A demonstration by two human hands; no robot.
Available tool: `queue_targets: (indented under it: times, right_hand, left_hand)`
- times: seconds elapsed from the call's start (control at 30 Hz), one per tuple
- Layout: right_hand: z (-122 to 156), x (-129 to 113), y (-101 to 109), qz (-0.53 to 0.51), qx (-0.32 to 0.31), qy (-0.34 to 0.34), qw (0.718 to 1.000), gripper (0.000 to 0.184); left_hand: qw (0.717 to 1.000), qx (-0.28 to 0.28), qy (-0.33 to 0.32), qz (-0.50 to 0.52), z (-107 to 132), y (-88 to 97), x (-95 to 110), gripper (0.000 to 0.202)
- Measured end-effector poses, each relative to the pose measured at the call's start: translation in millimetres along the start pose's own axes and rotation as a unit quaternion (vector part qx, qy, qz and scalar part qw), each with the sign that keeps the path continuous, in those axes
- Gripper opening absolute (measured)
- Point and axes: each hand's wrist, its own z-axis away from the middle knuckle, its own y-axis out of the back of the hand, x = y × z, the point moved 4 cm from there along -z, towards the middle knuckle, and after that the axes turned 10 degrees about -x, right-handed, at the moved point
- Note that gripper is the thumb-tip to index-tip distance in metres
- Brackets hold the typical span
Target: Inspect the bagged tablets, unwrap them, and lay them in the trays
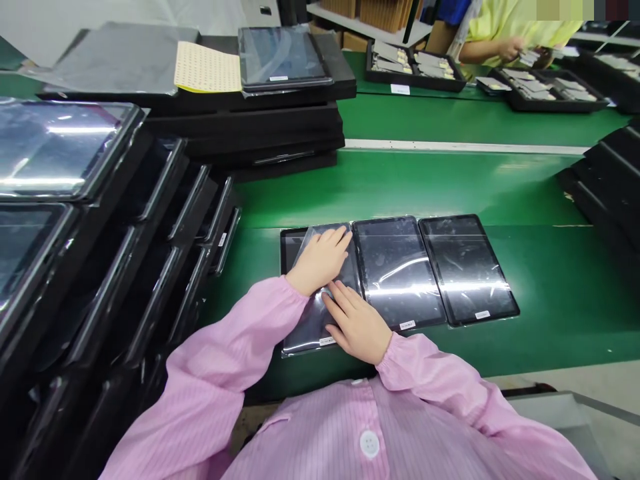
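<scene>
Green matting covers the tabletop (pixel 500 187), and three dark tablets lie on it in a row just in front of the person in the pink smock; take the middle tablet (pixel 397 270) as the mark. Touching its left edge lies the left tablet (pixel 313 320), which sits in a clear plastic sleeve (pixel 305 330); touching its right edge lies the right tablet (pixel 467 267), flat and untouched. Both hands rest on the left tablet: the left hand (pixel 320 260) lies flat, fingers together and stretched toward the far edge, pressing the sleeve down; the right hand (pixel 356 325) sits at the near corner beside the middle tablet, fingers spread lightly on the plastic; neither hand grips anything, both are flat and open-palmed. Left of the middle tablet, well apart, black trays (pixel 100 233) stand stacked and slanted, each with a screen in it; beyond it, further stacked trays carry another tablet (pixel 283 57) and a yellow sheet (pixel 207 67). Far beyond and to the right, another person's hand (pixel 510 48) works over trays of small parts (pixel 415 63). To smooth the sleeve well, it seems best to keep one palm pinning the tablet while the other strokes outward, pressing evenly so the plastic neither bunches nor drags the tablet against its neighbour.
</scene>
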Motion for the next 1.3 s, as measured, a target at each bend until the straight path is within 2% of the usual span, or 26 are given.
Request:
queue_targets:
  times: [0.07,0.13,0.27,0.4,0.47,0.5,0.57,0.67,0.77,0.83,0.97,1.07,1.2,1.3]
  right_hand:
    - [-0.8,-0.3,-1.7,0.005,0.003,-0.002,1.0,0.052]
    - [-0.9,-1.7,-3.3,0.008,0.009,-0.004,1.0,0.051]
    - [5.8,-4.0,0.3,0.014,0.023,-0.003,1.0,0.042]
    - [22.2,10.6,21.9,-0.029,0.001,0.075,0.997,0.025]
    - [28.3,34.1,40.8,-0.062,-0.018,0.1,0.993,0.021]
    - [29.3,51.2,51.8,-0.068,-0.021,0.091,0.993,0.02]
    - [26.1,93.3,75.2,-0.063,-0.006,0.038,0.997,0.023]
    - [12.2,162.3,105.4,-0.05,0.057,-0.086,0.993,0.032]
    - [-3.7,210.4,115.9,-0.062,0.085,-0.162,0.981,0.031]
    - [-10.3,225.4,113.9,-0.083,0.085,-0.179,0.977,0.025]
    - [-7.0,223.5,108.2,-0.129,0.094,-0.174,0.972,0.017]
    - [8.8,202.7,109.6,-0.181,0.075,-0.141,0.97,0.015]
    - [46.4,169.1,119.7,-0.299,-0.04,-0.045,0.952,0.02]
    - [79.6,161.0,129.0,-0.384,-0.148,0.049,0.91,0.036]
  left_hand:
    - [1.0,0.012,0.021,-0.002,-10.2,1.3,-8.3,0.048]
    - [0.999,0.025,0.037,0.003,-9.6,-4.3,-15.6,0.049]
    - [0.996,0.057,0.065,0.023,18.2,-26.1,-27.1,0.051]
    - [0.984,0.091,0.145,0.05,48.9,-39.1,-40.1,0.058]
    - [0.977,0.09,0.184,0.055,55.3,-38.8,-42.2,0.064]
    - [0.976,0.087,0.195,0.048,56.0,-36.5,-40.5,0.065]
    - [0.974,0.081,0.21,0.011,54.3,-27.2,-31.2,0.064]
    - [0.977,0.058,0.2,-0.049,45.0,-7.4,-5.5,0.058]
    - [0.988,-0.007,0.146,-0.051,28.9,6.1,23.2,0.057]
    - [0.991,-0.04,0.125,-0.033,18.1,8.6,35.6,0.066]
    - [0.989,-0.065,0.133,0.01,10.4,-8.3,39.9,0.092]
    - [0.99,-0.016,0.137,0.011,24.2,-31.0,38.9,0.095]
    - [0.991,0.077,0.111,-0.021,55.1,-55.4,49.5,0.087]
    - [0.987,0.123,0.09,-0.049,68.1,-62.0,60.7,0.082]
